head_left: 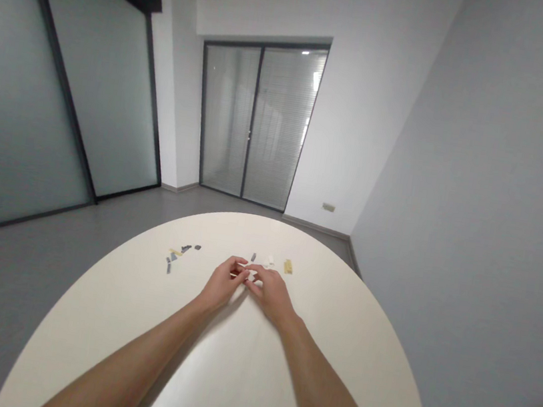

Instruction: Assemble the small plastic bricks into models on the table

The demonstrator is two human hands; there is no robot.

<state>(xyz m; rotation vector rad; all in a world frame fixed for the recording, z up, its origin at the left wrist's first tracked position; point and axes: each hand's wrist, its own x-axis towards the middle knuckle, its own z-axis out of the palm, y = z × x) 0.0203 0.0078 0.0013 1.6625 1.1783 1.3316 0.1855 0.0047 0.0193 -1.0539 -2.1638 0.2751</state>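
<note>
Off-white round tabletop carries all items, grouped near its far edge. The left hand and right hand meet at centre, fingers curled, with the fingertips pressed together, pinching a small pale piece whose exact form is too small to tell. Left of the hands, toward the far edge, lie scattered small grey and yellow pieces. Right of the hands, near that same edge, sit a grey piece, a white piece and a yellow plate, none touching the hands. Beyond the table are a grey floor, a frosted glass partition and a glazed double door with blinds.
</note>
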